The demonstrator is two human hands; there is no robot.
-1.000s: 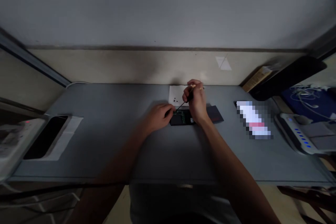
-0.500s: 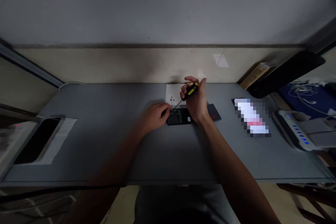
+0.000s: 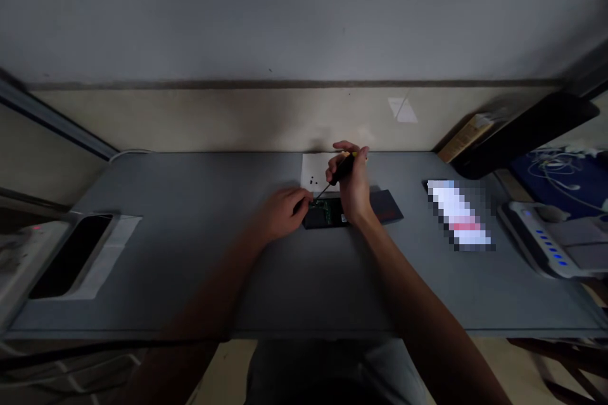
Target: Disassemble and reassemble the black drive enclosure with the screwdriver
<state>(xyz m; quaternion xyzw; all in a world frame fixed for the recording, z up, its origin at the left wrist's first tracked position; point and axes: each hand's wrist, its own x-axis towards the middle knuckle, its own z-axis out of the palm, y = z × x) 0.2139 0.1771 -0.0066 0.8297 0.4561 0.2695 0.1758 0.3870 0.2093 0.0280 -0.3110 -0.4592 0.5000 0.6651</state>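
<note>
My right hand (image 3: 352, 186) is wrapped round the black and yellow handle of a screwdriver (image 3: 342, 168). Its thin shaft slants down to the left, with the tip at the upper left part of a green circuit board (image 3: 323, 207) in a dark case. My left hand (image 3: 289, 210) has its fingers pressed together at the left end of the board, near the tip; what they grip is too small to make out. A dark flat box (image 3: 387, 205) lies to the right, partly behind my right wrist. Several tiny dark pieces sit on white paper (image 3: 308, 163) behind the board.
A lit, blurred-out screen (image 3: 458, 215) lies right of the box. Farther right stand a power strip (image 3: 541, 240), a long black object (image 3: 527, 136) and a carton (image 3: 468, 136). At the left, a dark phone-like slab (image 3: 73, 256) rests on paper. A wall rises behind the table.
My right hand has turned the screwdriver handle, so less of its yellow shows. My left hand stays at the board's left end. The whole view has shifted slightly.
</note>
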